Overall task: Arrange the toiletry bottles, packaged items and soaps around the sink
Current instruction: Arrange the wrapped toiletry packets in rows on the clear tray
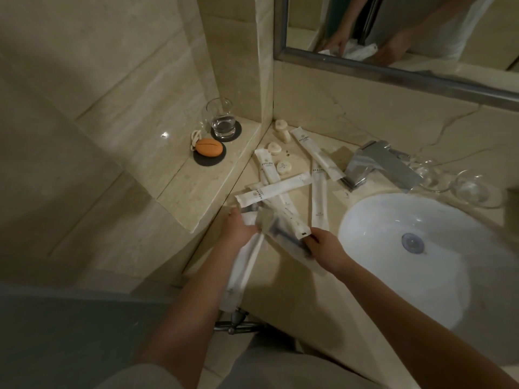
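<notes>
My left hand (pixel 235 228) grips a long white packet (pixel 243 272) that hangs down over the counter's front edge. My right hand (pixel 325 248) pinches the end of a clear packet with a dark razor (pixel 283 230) inside. Several more white packets (pixel 276 189) lie crossed on the marble counter (pixel 295 279) left of the sink (pixel 407 248). Two small round soaps (pixel 283 166) and a small cream bottle (pixel 282 129) sit near the corner.
A chrome faucet (pixel 379 164) stands behind the basin, with glass tumblers (pixel 474 189) to its right. On the left ledge (pixel 196 189) are a water glass on a dark coaster (pixel 223 122) and an orange soap (pixel 209 147). A mirror (pixel 407 29) hangs above.
</notes>
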A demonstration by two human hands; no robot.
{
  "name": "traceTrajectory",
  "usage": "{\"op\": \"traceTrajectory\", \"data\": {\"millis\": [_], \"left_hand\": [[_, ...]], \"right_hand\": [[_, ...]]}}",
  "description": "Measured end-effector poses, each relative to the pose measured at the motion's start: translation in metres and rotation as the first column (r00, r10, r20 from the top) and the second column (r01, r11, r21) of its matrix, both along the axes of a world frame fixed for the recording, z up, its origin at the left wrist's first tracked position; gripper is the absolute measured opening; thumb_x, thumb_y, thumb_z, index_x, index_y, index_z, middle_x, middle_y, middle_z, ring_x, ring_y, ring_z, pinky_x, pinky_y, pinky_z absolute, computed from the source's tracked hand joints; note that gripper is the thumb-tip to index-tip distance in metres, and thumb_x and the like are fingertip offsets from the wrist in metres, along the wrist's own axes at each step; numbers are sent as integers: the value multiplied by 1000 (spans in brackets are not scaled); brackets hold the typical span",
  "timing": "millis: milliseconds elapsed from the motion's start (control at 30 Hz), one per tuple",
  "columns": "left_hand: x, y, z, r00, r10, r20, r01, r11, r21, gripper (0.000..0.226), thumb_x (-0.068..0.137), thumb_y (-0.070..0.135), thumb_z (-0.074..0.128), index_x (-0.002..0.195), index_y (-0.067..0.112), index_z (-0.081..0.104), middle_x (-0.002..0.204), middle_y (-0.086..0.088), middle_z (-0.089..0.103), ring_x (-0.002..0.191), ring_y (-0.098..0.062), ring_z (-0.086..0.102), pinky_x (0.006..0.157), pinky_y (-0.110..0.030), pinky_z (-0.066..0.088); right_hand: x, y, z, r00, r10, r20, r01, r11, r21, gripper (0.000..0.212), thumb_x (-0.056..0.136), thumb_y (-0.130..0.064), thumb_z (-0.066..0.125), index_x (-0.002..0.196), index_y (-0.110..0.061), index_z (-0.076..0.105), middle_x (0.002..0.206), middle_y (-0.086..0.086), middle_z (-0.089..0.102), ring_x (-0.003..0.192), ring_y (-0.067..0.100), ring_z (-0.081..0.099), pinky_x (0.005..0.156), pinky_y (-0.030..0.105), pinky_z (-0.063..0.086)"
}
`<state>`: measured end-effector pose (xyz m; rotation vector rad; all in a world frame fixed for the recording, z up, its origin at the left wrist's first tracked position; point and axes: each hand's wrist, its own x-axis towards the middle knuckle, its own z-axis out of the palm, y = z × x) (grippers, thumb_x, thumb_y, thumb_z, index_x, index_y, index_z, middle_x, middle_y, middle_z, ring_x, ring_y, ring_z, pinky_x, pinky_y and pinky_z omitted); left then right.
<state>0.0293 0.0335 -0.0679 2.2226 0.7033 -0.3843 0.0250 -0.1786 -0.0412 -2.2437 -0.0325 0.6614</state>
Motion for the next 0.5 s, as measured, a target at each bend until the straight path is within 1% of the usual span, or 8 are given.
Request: {"op": "traceTrajectory", "data": {"millis": [67, 133, 167, 233, 300, 367, 433, 500], "left_hand": [[7, -6, 1, 999, 42, 6, -41, 996, -76, 71, 71, 39, 76, 129, 11, 47, 120, -5, 61, 106, -24, 60, 79, -31, 51], [13, -9, 5, 998, 54, -26, -57, 992, -115, 49, 77, 32, 71, 118, 11, 54, 104, 0, 61, 90, -19, 58, 65, -23, 44], [16, -10, 6, 995, 84, -46, -90, 985, -149, 44, 79, 26, 69, 118, 12, 55, 99, 0, 60, 86, -17, 56, 65, -22, 42], [22, -9, 11, 980, 186, -76, -198, 953, -230, 40, 79, 18, 65, 116, 8, 56, 101, -6, 61, 87, -20, 56, 72, -28, 44], [27, -6, 16, 963, 263, -63, -270, 923, -273, 40, 80, 14, 64, 118, 5, 56, 111, -12, 63, 92, -25, 58, 78, -32, 45], [32, -3, 21, 948, 316, -42, -313, 901, -301, 49, 81, 14, 64, 127, 4, 50, 124, -15, 60, 105, -27, 58, 83, -33, 45], [36, -1, 26, 935, 354, -21, -345, 892, -293, 65, 82, 13, 66, 139, 3, 35, 135, -16, 51, 119, -31, 53, 90, -37, 45], [37, 3, 29, 936, 351, 20, -337, 913, -229, 65, 81, 13, 66, 137, 3, 34, 133, -17, 51, 118, -32, 53, 90, -37, 45]], "right_hand": [[0, -1, 3, 1000, -9, -5, 10, 1000, 6, 23, 94, -15, 43, 83, -5, 61, 77, 10, 60, 69, 23, 55, 63, 29, 43], [0, -1, 5, 1000, -16, -18, 16, 1000, 18, 24, 94, -17, 43, 83, -5, 60, 77, 11, 60, 72, 24, 56, 69, 33, 45], [1, -1, 6, 999, -21, -26, 22, 999, 24, 25, 94, -18, 43, 84, -3, 61, 78, 13, 60, 74, 27, 57, 73, 35, 47], [2, -1, 7, 998, -35, -47, 37, 999, 29, 29, 94, -21, 44, 86, 0, 62, 80, 15, 61, 78, 29, 59, 77, 40, 50], [2, 0, 8, 996, -51, -69, 53, 998, 32, 31, 95, -24, 44, 86, 1, 62, 80, 14, 60, 77, 27, 58, 76, 38, 49], [2, 0, 9, 992, -79, -94, 83, 996, 42, 31, 96, -26, 44, 82, -3, 60, 80, 13, 59, 75, 25, 56, 72, 34, 46], [3, -1, 10, 992, -80, -101, 85, 995, 44, 32, 96, -26, 45, 85, -1, 62, 82, 13, 60, 78, 26, 57, 75, 35, 47], [4, -3, 11, 993, -67, -94, 71, 996, 46, 33, 95, -25, 45, 91, 3, 63, 81, 13, 60, 80, 27, 58, 78, 37, 48]]}}
